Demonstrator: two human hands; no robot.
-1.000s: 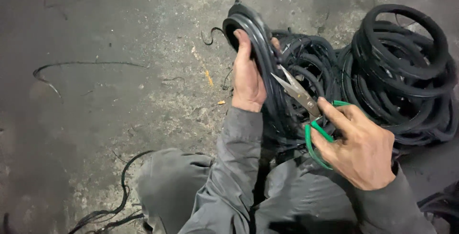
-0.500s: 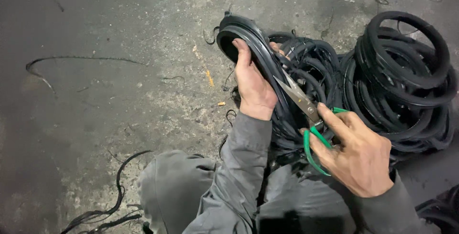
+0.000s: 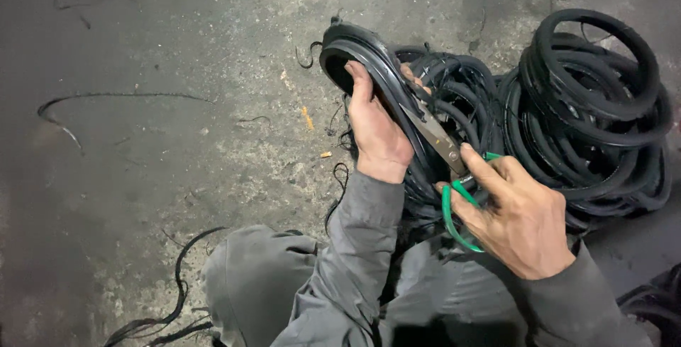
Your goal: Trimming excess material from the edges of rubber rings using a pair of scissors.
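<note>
The left hand (image 3: 379,130) is clamped on a black rubber ring (image 3: 369,63), tilting it up off the concrete floor (image 3: 177,141) so its edge meets the green-handled scissors (image 3: 443,145) gripped in the right hand (image 3: 518,212). A pile of rings (image 3: 596,98) lies behind.

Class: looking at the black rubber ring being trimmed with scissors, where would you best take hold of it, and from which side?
Probably on the near curved edge of the rubber ring, coming from the left, as the left hand does. The rim is narrow enough for fingers to wrap, and that side keeps clear of the scissors in the right hand, whose blades meet the ring from the right.
</note>
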